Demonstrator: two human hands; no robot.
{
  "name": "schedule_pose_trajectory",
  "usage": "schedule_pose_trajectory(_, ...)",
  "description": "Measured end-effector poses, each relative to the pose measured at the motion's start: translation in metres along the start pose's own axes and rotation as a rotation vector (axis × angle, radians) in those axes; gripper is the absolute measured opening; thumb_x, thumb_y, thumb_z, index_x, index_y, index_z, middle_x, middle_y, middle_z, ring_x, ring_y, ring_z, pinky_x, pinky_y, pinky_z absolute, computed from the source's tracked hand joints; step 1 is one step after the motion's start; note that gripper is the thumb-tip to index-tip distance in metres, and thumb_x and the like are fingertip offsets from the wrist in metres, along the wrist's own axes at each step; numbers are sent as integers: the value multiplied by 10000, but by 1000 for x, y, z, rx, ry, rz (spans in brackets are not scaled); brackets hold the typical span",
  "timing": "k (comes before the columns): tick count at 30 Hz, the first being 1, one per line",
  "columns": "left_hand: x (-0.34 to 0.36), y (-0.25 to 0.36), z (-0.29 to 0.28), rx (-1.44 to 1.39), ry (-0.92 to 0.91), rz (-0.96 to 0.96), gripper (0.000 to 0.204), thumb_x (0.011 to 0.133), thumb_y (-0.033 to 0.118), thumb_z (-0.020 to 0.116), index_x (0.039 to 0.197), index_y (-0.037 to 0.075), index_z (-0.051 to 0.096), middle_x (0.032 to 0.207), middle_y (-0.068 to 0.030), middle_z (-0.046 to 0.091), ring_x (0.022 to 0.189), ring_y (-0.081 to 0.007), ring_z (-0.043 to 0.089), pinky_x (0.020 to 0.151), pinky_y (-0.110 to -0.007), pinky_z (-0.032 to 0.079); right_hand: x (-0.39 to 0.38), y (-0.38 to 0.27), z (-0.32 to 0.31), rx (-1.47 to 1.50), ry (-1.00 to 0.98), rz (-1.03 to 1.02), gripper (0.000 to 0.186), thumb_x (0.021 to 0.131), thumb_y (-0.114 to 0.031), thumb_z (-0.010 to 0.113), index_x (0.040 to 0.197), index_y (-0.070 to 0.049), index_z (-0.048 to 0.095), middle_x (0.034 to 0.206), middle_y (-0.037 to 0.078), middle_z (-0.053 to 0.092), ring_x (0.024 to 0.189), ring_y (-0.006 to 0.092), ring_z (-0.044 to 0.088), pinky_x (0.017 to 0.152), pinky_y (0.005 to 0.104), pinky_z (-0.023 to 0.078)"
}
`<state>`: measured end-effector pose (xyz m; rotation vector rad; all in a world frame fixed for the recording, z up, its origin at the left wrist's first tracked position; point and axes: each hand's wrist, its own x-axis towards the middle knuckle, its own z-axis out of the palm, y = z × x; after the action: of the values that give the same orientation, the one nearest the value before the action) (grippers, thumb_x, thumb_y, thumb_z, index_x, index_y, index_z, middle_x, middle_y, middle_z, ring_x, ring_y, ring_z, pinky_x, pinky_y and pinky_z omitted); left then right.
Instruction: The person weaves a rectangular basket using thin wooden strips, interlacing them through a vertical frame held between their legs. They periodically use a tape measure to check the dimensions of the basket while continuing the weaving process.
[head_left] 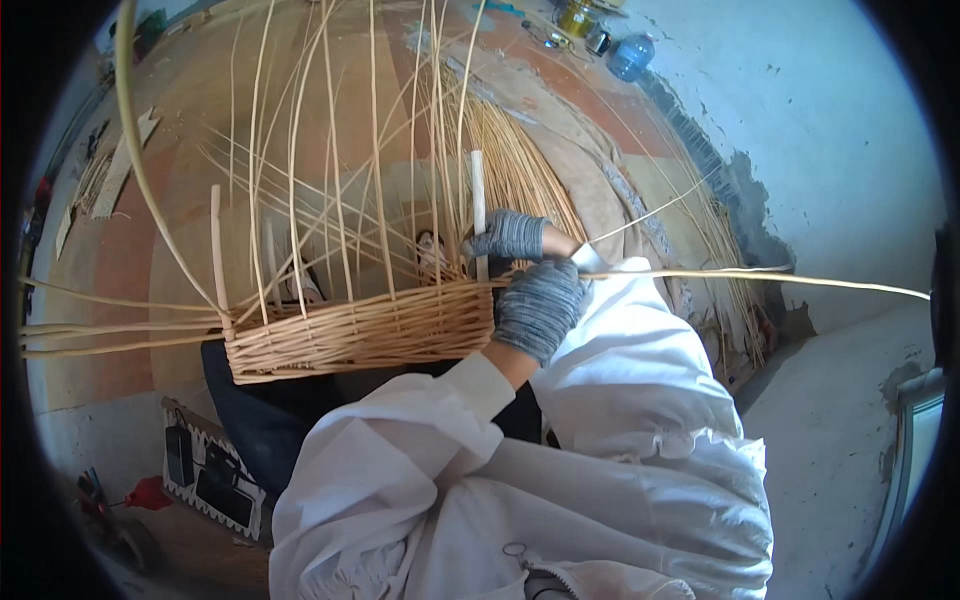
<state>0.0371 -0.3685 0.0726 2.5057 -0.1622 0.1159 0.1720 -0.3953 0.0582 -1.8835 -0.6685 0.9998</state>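
Pale, flaking wall bounds the room at right; patchy brown floor carries a rod bundle and a blue bottle. Wicker basket section sits over dark cloth before the person. Progress, judged: low wall woven; tall stakes above remain bare, loose ends project both sides. Left hand is curled at the right corner; right hand lies across the corner post. Hands adjacent; grip tightness cannot be told.
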Motion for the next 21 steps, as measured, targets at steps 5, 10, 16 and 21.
schedule_pose_trajectory(5,-22,-45,-13,-228,461,290,26,801,67,535,814,45,535,707,-101,569,626,-287,573,620,-372,491,-10,14,14,145,40,170,189,827,-134,657,954,5,648,722,31,624,740,100,583,655,238,477)
schedule_pose_trajectory(10,-62,-150,-59,-880,388,-336,148,867,134,576,931,6,540,833,-107,595,769,-243,618,660,-349,518,-31,17,37,-160,84,-141,262,705,-181,759,890,-46,630,734,62,642,665,149,588,605,285,488)
schedule_pose_trajectory(16,32,-170,-63,-81,286,-97,316,773,236,682,966,8,579,924,-173,648,791,-238,648,735,-392,505,-21,12,72,-354,530,133,295,678,-258,727,885,-63,645,772,147,654,737,285,627,685,366,499)
schedule_pose_trajectory(21,117,-159,-36,113,-355,250,241,781,147,605,988,22,595,897,-190,634,837,-320,619,744,-371,489,-28,-3,97,-395,937,255,300,726,-304,674,931,-86,658,850,199,650,835,352,632,758,403,509)
